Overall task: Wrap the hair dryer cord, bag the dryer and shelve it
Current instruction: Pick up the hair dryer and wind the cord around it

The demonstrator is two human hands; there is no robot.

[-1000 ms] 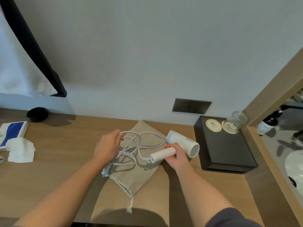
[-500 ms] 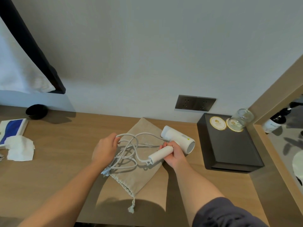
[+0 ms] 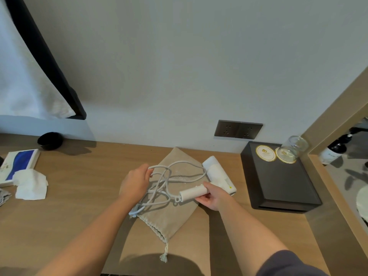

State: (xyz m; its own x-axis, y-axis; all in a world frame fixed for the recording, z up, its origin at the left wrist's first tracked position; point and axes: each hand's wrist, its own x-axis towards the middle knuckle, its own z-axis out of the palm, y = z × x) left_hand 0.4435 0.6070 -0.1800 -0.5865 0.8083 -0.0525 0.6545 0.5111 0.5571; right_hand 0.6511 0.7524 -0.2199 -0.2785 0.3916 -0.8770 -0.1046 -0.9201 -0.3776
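A white hair dryer [image 3: 218,173] is held just above a beige drawstring bag [image 3: 169,214] that lies flat on the wooden desk [image 3: 79,196]. My right hand [image 3: 214,196] grips the dryer's folded handle [image 3: 194,192], with the barrel pointing away to the right. The white cord [image 3: 171,176] runs from the handle's end in loose loops over the bag. My left hand [image 3: 135,183] is closed around those loops at their left side. The cord's plug [image 3: 133,212] hangs below that hand at the bag's left edge.
A black tray [image 3: 282,184] with two round coasters and an upturned glass jar [image 3: 294,146] stands right of the dryer. A wall socket [image 3: 238,129] sits behind. To the left lie a crumpled tissue [image 3: 30,184], a blue-and-white booklet [image 3: 19,164] and a black bowl [image 3: 49,140].
The dryer's barrel has turned from facing me with its open mouth to pointing away to the right. My left hand has gathered the cord loops slightly tighter.
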